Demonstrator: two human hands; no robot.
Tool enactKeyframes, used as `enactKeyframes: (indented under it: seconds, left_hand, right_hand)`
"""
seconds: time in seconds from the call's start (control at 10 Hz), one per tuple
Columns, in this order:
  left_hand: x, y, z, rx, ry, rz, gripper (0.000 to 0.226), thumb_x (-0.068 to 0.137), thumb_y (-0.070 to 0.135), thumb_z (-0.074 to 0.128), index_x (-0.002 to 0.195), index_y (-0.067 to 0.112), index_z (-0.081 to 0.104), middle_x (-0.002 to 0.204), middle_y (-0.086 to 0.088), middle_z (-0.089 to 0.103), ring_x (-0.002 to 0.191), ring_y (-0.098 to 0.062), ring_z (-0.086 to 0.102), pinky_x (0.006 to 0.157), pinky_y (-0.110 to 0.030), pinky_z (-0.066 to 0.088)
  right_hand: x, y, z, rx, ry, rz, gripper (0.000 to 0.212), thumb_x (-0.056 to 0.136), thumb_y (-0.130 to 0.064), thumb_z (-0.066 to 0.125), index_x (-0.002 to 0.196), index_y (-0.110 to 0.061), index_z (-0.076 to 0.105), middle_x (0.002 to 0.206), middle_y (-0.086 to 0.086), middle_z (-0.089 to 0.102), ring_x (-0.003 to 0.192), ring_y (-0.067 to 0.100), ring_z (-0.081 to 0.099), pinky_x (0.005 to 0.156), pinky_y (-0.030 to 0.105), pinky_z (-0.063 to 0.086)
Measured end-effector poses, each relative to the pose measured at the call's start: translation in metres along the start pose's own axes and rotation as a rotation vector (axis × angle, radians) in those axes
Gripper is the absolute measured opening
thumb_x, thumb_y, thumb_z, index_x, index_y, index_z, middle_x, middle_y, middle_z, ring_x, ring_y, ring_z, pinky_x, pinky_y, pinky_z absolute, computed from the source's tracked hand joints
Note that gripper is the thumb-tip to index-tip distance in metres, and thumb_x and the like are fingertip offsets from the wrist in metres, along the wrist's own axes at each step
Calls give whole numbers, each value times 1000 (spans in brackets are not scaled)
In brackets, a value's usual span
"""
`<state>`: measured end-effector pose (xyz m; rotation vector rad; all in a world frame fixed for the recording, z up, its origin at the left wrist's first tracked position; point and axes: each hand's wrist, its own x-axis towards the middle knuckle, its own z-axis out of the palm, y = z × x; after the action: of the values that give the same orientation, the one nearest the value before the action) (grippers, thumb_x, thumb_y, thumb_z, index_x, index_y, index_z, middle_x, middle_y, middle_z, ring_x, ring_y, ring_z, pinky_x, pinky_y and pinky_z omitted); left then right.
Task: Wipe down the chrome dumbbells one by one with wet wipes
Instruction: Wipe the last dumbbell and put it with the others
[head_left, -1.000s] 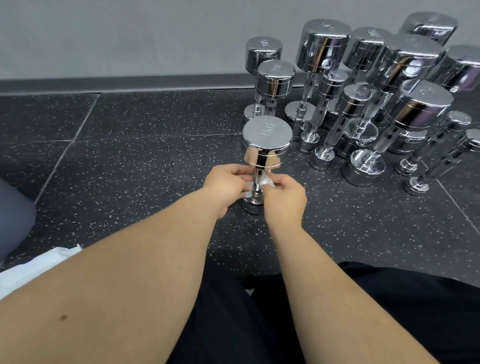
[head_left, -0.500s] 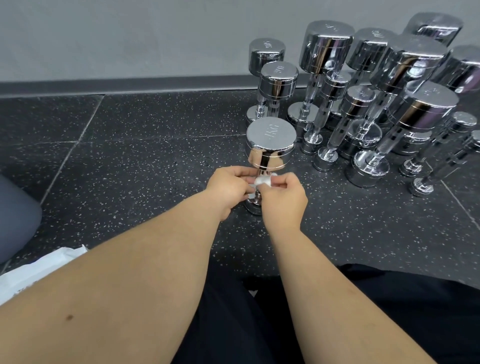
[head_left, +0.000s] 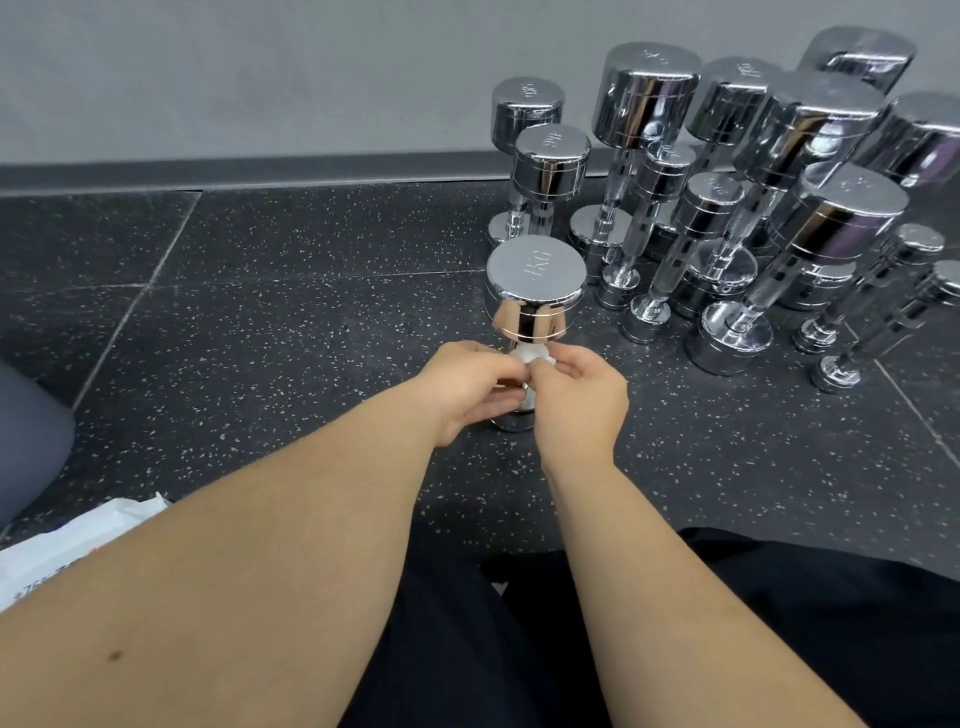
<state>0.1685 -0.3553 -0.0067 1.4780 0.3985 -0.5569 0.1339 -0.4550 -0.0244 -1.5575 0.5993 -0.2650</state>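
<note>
A chrome dumbbell (head_left: 536, 291) stands upright on its end on the dark speckled floor, apart from the others and just in front of me. A white wet wipe (head_left: 531, 356) is wrapped around its handle, right under the top head. My left hand (head_left: 470, 387) grips the handle and wipe from the left. My right hand (head_left: 579, 397) pinches the wipe from the right. The handle and most of the bottom head are hidden behind my hands.
Several more chrome dumbbells (head_left: 727, 208) stand upright in a tight cluster at the back right, against the grey wall. A white wipes packet (head_left: 62, 551) lies on the floor at the lower left. A grey rounded object (head_left: 26, 436) sits at the left edge.
Both hands have slid the wipe up the handle, from near the bottom head to just under the top head. The dumbbell has stayed upright in place.
</note>
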Motion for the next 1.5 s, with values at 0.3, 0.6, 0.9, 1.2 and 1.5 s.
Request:
enactKeyframes:
  seconds: [0.3,0.6,0.9,1.2,1.5]
  left_hand:
    - [-1,2,1,-41,31,59,14,87,3,70,94,10,60,92,-10,72,73,-13,70,70,-23,58]
    - [-3,2,5,-4,201,162,16,91,-4,61,84,10,59,88,-13,68,71,-14,69,68,-22,59]
    - [-18,-12,28,305,379,381,15,81,15,76,95,17,73,91,2,71,71,-8,60,50,-9,38]
    - [-8,-4,26,239,545,497,11,91,21,64,81,23,68,73,9,66,58,-2,54,50,-12,39]
    - [-17,-10,29,89,415,450,15,82,11,75,93,22,77,79,9,73,70,-4,63,70,-16,50]
  right_hand:
    - [2,-1,-7,15,-101,65,13,79,-8,75,73,-19,71,59,-11,63,51,-1,52,53,14,44]
    - [2,0,-2,170,-78,176,12,79,0,67,79,-13,68,68,1,66,66,12,59,64,25,50]
    - [11,3,2,366,36,348,16,84,2,52,79,-8,63,73,8,66,65,17,58,58,23,48]
    - [34,19,8,310,47,422,18,87,1,50,79,-8,63,76,3,69,63,10,58,52,16,45]
    - [34,23,6,235,-23,375,16,91,-1,48,86,-7,62,73,1,63,63,13,57,45,16,44]
